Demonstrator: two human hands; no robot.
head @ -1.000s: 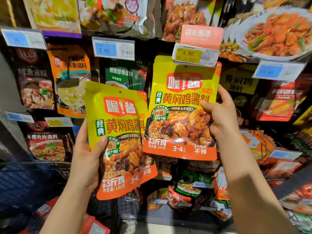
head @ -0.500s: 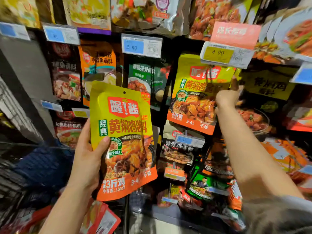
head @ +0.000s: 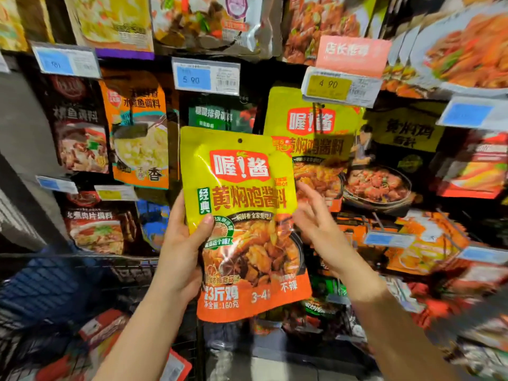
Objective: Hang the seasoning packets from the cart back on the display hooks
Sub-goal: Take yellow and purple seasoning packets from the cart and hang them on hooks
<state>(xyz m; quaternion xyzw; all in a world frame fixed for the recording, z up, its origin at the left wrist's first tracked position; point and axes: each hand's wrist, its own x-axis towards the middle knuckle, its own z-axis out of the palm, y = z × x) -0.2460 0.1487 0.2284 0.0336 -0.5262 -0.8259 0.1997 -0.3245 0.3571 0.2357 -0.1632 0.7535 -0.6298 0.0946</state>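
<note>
Lower left: cart (head: 82,270). Centre: left hand (head: 180,259) gripping packet (head: 244,221) by its left edge, upright, hang-hole on top. Right hand (head: 316,224) loose-fingered, empty, touching the right edge. Hook (head: 319,111) up-right of the hole.

Left hand (head: 180,251) raised, thumb in front, fingers curled behind, gripping; right hand (head: 316,224) beside it, fingers spread loose.

Single head-worn wide-angle cam, no second view to overlap. Faces forward and slightly down, close to the hook display (head: 343,86). Packets fill the frame, both forearms enter from the bottom edge, cart (head: 82,270) lower left. Edges blurred.
</note>
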